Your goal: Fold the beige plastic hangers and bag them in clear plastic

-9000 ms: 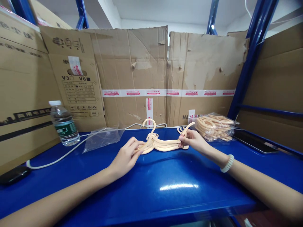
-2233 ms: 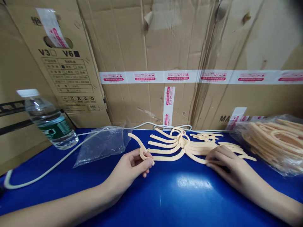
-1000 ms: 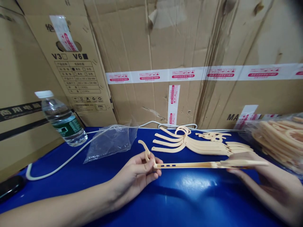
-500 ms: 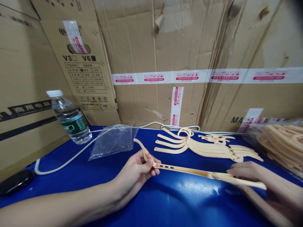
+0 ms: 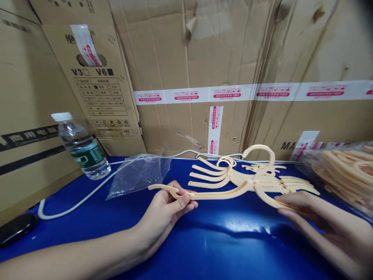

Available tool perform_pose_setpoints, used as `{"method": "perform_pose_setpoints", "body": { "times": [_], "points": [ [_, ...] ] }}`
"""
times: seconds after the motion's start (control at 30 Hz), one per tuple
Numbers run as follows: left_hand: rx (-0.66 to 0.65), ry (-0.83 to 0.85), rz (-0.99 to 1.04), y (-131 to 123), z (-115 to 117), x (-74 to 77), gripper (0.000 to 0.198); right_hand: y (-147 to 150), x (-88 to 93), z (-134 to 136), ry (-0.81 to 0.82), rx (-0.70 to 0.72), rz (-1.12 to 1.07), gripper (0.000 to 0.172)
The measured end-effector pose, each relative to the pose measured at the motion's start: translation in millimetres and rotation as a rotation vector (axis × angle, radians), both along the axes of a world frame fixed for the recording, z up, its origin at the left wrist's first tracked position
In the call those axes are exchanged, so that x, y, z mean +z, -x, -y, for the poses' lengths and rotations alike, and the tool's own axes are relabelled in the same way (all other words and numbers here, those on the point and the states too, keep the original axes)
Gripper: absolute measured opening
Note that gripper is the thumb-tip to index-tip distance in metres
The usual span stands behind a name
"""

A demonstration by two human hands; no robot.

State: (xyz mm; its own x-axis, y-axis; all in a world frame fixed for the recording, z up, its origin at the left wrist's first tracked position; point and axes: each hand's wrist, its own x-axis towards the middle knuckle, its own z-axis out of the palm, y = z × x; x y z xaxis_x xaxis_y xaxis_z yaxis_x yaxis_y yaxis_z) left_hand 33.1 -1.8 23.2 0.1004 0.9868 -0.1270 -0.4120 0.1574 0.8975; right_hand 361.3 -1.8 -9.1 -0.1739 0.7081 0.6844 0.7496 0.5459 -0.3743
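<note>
I hold one cream plastic hanger just above the blue shelf. My left hand pinches its left arm end between thumb and fingers. My right hand grips its right arm, fingers closed around it. The hanger's hook stands upright. Behind it lies a fanned stack of the same hangers flat on the shelf.
An empty clear plastic bag lies left of the stack, with a water bottle beyond it. A bag full of hangers sits at the right. A white cable runs along the shelf. Cardboard boxes wall the back. A dark device lies far left.
The hanger in my hands has turned from edge-on to face-on, so its hook now points up. Both hands keep their grip on its ends.
</note>
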Motion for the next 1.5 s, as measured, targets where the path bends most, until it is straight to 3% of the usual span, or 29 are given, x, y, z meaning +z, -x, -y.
{"method": "perform_pose_setpoints", "body": {
  "times": [0.13,0.27,0.3,0.37,0.47,0.57,0.67,0.73,0.77,0.83,0.9,1.03,1.2,1.33,1.5],
  "points": [
    [-0.032,0.028,-0.084,-2,3,2.1,0.038,4,14.4,-3,0.057,0.142,0.059,0.022],
    [-0.311,-0.024,-0.318,-5,18,-6.3,0.025,8,26.5,-4,0.070,0.168,0.105,0.020],
    [-0.396,-0.126,-0.406,-5,22,-9.6,0.017,9,28.4,-4,0.084,0.174,0.120,0.018],
    [-0.492,-0.544,-0.623,-5,29,-15.5,0.001,11,30.7,-3,0.162,0.203,0.145,0.014],
    [-0.337,-1.251,-0.895,-6,34,-17.6,0.016,12,32.2,0,0.348,0.260,0.203,0.016],
    [-0.193,-1.553,-1.244,-5,37,-9.8,0.031,12,33.9,3,0.456,0.286,0.286,0.019],
    [-0.278,-1.588,-1.509,-5,39,-6.5,0.030,13,37.8,7,0.501,0.322,0.334,0.014],
    [-0.198,-1.624,-1.547,-5,39,-12.7,0.032,14,41.7,10,0.538,0.351,0.352,0.012],
    [-0.092,-1.652,-1.519,-6,38,-17.2,0.034,15,43.9,11,0.556,0.361,0.357,0.012],
    [-0.037,-1.652,-1.534,-6,37,-24.4,0.038,16,47.4,14,0.584,0.376,0.370,0.014],
    [-0.098,-1.642,-1.587,-5,37,-24.9,0.038,17,48.2,15,0.598,0.381,0.373,0.016],
    [-0.307,-1.611,-1.750,0,40,-12.0,0.034,14,38.2,8,0.564,0.363,0.311,0.016],
    [-0.355,-1.510,-1.860,2,40,-8.0,0.043,4,27.9,-11,0.410,0.326,0.282,0.018],
    [-0.319,-1.634,-1.823,2,36,-14.8,0.045,-14,51.5,-21,0.378,0.230,0.252,0.024],
    [-0.113,-1.515,-1.737,17,27,-16.5,0.049,-47,86.6,-24,0.584,0.186,0.294,0.029]
  ]
}}
